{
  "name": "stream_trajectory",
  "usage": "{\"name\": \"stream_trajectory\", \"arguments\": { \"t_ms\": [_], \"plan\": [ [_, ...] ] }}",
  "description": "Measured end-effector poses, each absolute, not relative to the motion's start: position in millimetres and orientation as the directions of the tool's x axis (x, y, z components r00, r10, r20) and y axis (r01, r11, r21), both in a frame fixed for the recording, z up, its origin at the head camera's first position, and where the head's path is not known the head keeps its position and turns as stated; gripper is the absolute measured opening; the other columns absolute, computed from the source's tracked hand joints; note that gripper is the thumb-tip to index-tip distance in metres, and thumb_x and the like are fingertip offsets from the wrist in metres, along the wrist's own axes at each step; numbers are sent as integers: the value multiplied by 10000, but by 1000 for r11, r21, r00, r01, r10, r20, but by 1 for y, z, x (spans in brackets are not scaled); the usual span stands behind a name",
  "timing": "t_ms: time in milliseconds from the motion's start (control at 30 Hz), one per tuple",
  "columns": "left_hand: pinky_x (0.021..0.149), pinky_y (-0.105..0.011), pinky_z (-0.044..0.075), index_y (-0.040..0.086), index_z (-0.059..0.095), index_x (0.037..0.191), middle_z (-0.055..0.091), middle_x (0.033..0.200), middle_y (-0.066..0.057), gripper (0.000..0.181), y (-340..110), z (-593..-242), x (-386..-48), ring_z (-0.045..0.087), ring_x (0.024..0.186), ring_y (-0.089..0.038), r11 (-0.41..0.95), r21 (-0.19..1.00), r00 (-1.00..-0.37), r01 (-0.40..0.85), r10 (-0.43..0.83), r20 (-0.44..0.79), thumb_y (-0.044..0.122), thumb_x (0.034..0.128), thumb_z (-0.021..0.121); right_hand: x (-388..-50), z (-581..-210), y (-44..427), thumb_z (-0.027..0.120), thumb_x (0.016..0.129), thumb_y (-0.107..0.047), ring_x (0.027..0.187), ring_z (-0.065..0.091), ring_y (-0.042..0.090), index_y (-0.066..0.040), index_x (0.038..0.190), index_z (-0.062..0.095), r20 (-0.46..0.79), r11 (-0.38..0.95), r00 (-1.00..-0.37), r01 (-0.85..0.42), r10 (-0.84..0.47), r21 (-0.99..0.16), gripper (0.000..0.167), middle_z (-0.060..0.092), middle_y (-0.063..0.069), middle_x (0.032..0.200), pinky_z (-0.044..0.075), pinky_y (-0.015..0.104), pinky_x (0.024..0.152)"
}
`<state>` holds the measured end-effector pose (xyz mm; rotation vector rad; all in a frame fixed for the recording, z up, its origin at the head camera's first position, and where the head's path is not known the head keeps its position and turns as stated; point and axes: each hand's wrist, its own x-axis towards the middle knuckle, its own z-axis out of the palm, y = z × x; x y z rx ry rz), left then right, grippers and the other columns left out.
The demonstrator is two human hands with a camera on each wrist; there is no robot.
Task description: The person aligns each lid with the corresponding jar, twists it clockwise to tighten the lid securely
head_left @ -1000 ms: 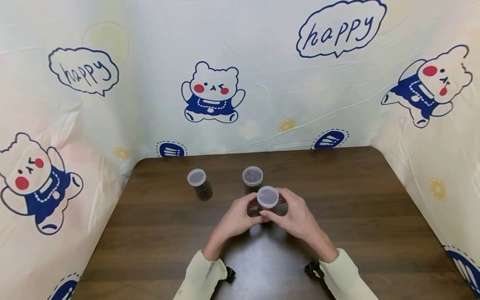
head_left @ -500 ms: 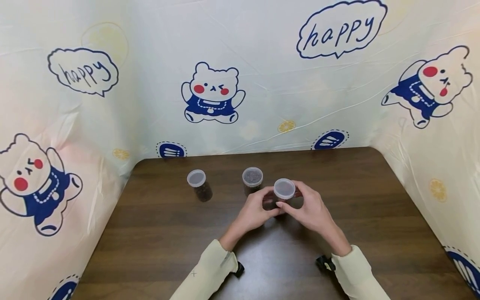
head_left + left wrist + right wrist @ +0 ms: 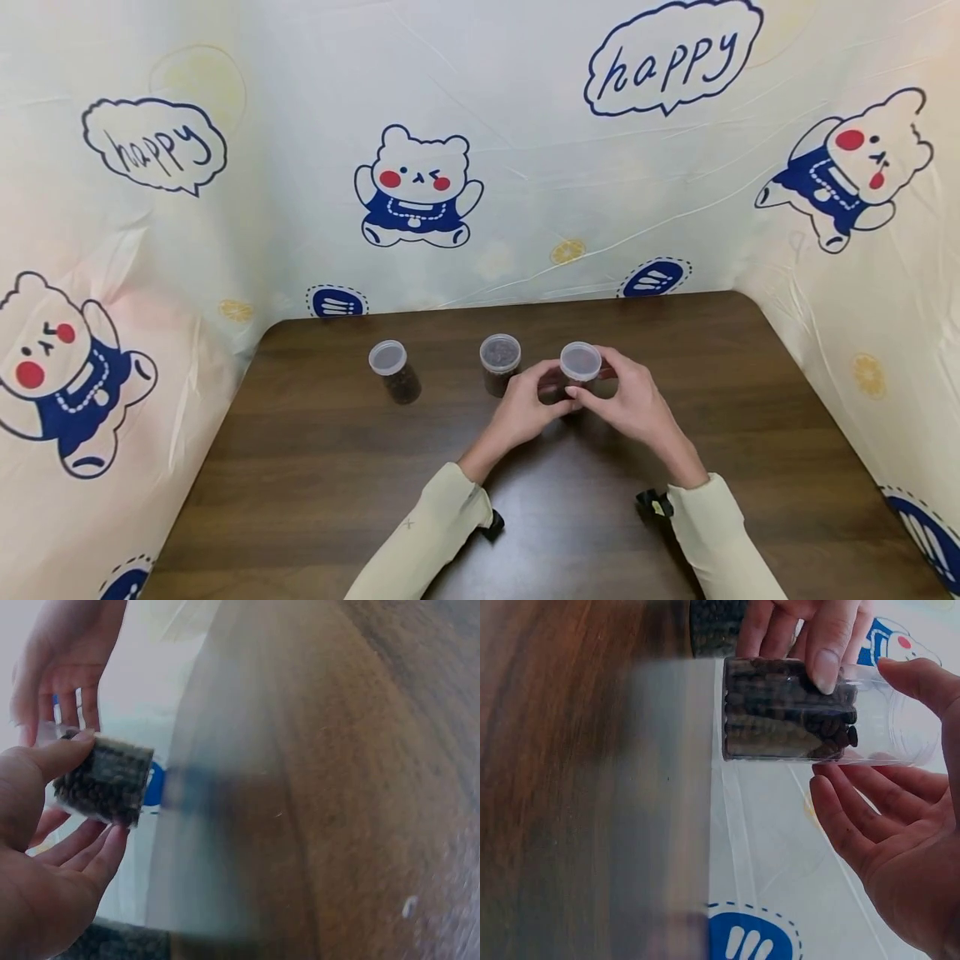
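Note:
A clear plastic jar (image 3: 581, 361) with a pale translucent lid is held upright between both hands. Dark, bean-like pieces fill its lower part in the right wrist view, leaving the top clear. My left hand (image 3: 528, 408) grips its lower part, thumb (image 3: 64, 754) on the near side and fingers on the far side. Higher up, near the lid, my right hand (image 3: 637, 396) holds the jar between thumb (image 3: 919, 682) and fingers. A narrow gap shows between jar base and tabletop in the wrist views. Just left stands a similar jar (image 3: 500, 354).
Another lidded jar (image 3: 393, 371) with dark contents stands farther left on the brown wooden table (image 3: 315, 483). A printed cloth (image 3: 525, 167) with bears hangs behind the table and along both sides. Black straps (image 3: 492, 525) sit at the wrists.
Both hands have carried the held jar to the right and toward the far side, from in front of the middle jar to its right. The other two jars have stayed put.

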<state>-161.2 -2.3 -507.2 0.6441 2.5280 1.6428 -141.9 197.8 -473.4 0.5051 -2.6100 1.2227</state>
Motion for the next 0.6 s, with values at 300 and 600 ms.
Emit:
{"name": "stream_trajectory", "arguments": {
  "t_ms": [300, 600],
  "plan": [
    [1035, -312, 586, 120, 612, 1416, 701, 1346, -109, 566, 21, -525, -172, 696, 1251, -228, 377, 878, -934, 296, 307, 183, 208, 909, 847, -156, -482, 211, 881, 872, -203, 1075, 727, 373, -48, 1403, 593, 266, 594, -943, -331, -197, -733, 624, 699, 194, 1311, 606, 564, 950],
    [1037, -296, 581, 166, 589, 1452, 690, 1365, -78, 559, 38, -528, -180, 691, 1253, -190, 434, 856, -944, 280, 288, 163, 261, 947, 808, -169, -488, 222, 866, 883, -177, 1105, 723, 407, -35, 1413, 577, 236, 588, -957, -290, -169, -755, 620, 683, 223, 1322, 602, 568, 963]
  ]
}}
